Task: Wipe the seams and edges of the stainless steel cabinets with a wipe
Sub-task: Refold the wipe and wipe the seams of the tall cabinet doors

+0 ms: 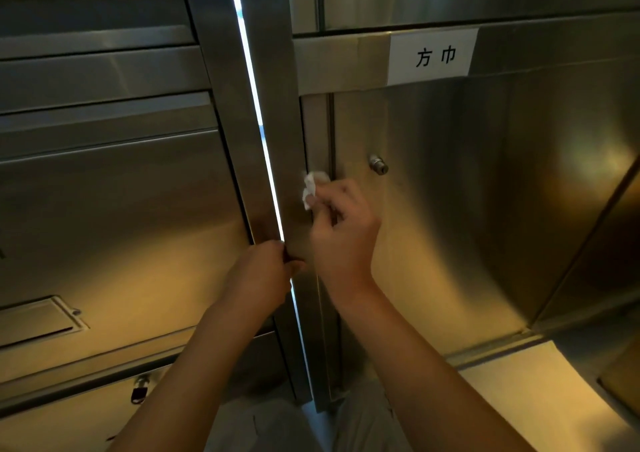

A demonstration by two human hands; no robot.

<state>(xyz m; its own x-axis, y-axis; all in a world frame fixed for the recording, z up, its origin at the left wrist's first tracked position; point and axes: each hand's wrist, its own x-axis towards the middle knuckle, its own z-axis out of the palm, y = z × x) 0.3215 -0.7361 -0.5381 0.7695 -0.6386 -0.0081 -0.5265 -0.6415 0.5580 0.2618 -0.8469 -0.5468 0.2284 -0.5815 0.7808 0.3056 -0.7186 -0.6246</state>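
Two stainless steel cabinets stand side by side, a narrow bright gap (pixel 266 146) running down between them. My right hand (pixel 341 233) pinches a small crumpled white wipe (pixel 311 188) and presses it against the left edge strip of the right cabinet's door (pixel 450 209), beside the vertical seam. My left hand (pixel 263 271) sits lower at the gap, its curled fingers hooked on the edge of the upright post (pixel 277 105). The fingertips are hidden in the gap.
A round lock (pixel 378 165) sits on the right door near the wipe. A white paper label (pixel 433 57) is taped above it. The left cabinet (pixel 121 191) has drawer fronts, a slot and a small padlock (pixel 139 390). Grey floor shows below.
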